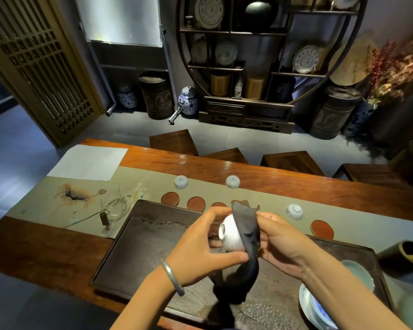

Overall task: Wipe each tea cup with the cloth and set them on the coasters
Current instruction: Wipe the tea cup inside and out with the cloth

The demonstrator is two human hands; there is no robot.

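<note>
No writing on the cups can be read, only small blurred blue marks. On the tabletop's (284, 179) runner, two white tea cups (181, 182) (232, 181) stand upside down at the far left, beyond a row of round red coasters (170, 199). Over the dark tea tray (134, 246), the left hand (200, 253) grips a white tea cup (230, 235) lying on its side, foot pointing left. The right hand (281, 246) pinches a dark cloth (247, 234) draped over its mouth. Further right stands another upturned cup (294, 211), then one coaster (322, 230).

Tray (134, 246) on table (296, 182), front-ctr. Coasters (196, 203) in row behind tray, on runner (153, 182). 3 cups (232, 181) behind/among coasters; stools (174, 141) behind table.
</note>
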